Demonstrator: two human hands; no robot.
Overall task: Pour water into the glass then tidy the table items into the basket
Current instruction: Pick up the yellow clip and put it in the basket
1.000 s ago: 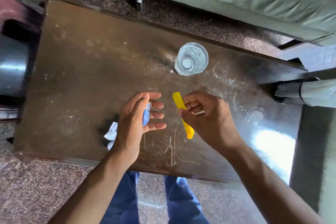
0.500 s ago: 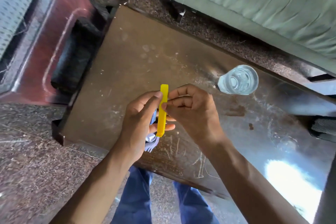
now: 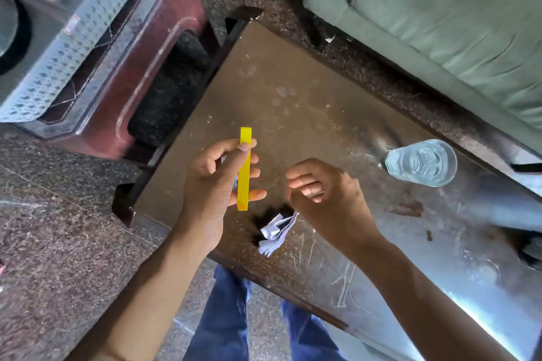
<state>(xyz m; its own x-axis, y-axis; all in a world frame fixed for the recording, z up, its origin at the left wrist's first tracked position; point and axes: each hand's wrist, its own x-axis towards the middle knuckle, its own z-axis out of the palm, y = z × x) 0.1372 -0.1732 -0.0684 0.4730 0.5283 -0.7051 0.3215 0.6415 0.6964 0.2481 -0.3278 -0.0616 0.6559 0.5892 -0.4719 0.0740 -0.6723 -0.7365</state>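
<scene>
Left hand (image 3: 215,182) now holds the yellow stick (image 3: 244,168) alone, thumb pinching it upright against the fingers; earlier both hands gripped it. Right hand (image 3: 325,195) has let go, fingers loosely curled, holding nothing, above the paper (image 3: 275,233). I see the glass (image 3: 421,163) at 3 o'clock, the basket (image 3: 67,47) at 10.
</scene>
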